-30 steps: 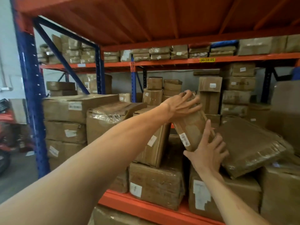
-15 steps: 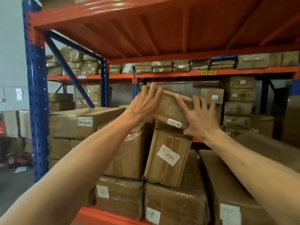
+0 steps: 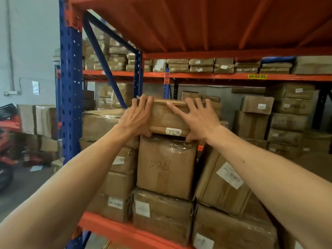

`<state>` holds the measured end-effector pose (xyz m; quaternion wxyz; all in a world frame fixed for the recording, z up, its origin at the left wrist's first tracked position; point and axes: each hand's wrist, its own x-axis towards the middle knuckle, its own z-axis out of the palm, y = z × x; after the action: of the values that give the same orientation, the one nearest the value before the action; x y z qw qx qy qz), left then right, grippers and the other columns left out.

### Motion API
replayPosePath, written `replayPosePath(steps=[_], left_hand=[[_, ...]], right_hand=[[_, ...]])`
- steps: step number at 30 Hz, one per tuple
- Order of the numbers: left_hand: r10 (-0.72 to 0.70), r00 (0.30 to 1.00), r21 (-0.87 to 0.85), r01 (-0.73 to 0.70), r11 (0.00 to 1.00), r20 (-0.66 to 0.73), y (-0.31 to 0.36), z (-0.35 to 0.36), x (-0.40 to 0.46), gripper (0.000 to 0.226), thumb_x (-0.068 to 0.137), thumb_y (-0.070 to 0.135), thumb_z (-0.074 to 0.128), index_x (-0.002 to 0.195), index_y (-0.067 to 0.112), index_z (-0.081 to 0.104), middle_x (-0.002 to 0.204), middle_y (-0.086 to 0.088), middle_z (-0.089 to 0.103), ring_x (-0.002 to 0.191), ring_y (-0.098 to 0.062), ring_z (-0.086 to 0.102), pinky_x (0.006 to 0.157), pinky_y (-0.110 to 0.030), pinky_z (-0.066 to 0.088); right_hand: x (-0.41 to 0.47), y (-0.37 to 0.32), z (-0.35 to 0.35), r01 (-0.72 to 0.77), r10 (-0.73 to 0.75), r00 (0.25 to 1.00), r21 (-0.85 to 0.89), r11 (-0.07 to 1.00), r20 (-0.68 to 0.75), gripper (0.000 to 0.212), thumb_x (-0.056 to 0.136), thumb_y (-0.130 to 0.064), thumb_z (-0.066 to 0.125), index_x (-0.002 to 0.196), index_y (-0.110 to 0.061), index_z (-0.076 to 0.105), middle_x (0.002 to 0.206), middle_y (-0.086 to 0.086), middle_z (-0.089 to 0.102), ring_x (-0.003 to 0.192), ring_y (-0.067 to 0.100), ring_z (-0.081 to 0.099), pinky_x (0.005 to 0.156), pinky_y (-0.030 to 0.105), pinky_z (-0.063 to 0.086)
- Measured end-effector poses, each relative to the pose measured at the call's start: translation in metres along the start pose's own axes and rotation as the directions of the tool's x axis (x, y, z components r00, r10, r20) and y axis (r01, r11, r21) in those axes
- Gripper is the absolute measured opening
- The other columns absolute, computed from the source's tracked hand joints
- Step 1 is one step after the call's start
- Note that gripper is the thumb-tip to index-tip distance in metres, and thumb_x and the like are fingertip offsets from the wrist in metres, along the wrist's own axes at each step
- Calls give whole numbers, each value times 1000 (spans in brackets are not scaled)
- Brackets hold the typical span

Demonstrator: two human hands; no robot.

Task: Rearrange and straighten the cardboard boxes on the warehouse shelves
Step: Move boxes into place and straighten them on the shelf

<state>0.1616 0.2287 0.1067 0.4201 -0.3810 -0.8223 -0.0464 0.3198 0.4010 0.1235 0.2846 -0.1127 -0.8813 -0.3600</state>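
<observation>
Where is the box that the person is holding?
In the head view, the small box is at centre, held between the left hand and right hand, sitting atop the box marked 1028.

A pale wall fills the left side, with a thin pipe running down it to a small fitting and a sheet of paper stuck beside that. Below, red equipment stands on the grey floor, where a scrap of paper lies. A yellow label reads 00-03-01.
</observation>
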Motion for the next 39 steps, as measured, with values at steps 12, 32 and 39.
replayPosePath(steps=[12, 32, 39], left_hand=[[13, 1000, -202, -17, 979, -18, -13, 22, 10, 135, 46, 48, 97, 147, 26, 11, 147, -12, 21, 114, -47, 54, 75, -56, 55], [-18, 995, -30, 21, 999, 96, -2, 3, 8, 143, 62, 43, 94, 156, 21, -11, 162, -20, 8, 123, -48, 52, 92, -53, 52], [-93, 980, 43, 87, 995, 177, 13, -4, 19, 156, 56, 55, 94, 155, 17, -20, 163, -27, -5, 148, -55, 11, 114, -71, 22]], right_hand=[[5, -6, -3, -88, 85, 993, 41, 995, 79, 151, 63, -57, 92, 155, -47, -28, 167, 19, 16, 150, 43, 21, 121, 63, 18], [-9, -6, 0, -148, 139, 988, 146, 978, 75, 140, 74, -55, 86, 161, -35, -22, 172, 16, -5, 158, 37, -8, 125, 62, -1], [-31, 18, -4, -190, 184, 982, 223, 956, 48, 130, 75, -49, 88, 165, -29, -4, 172, 15, 4, 159, 34, 0, 128, 53, 3]])
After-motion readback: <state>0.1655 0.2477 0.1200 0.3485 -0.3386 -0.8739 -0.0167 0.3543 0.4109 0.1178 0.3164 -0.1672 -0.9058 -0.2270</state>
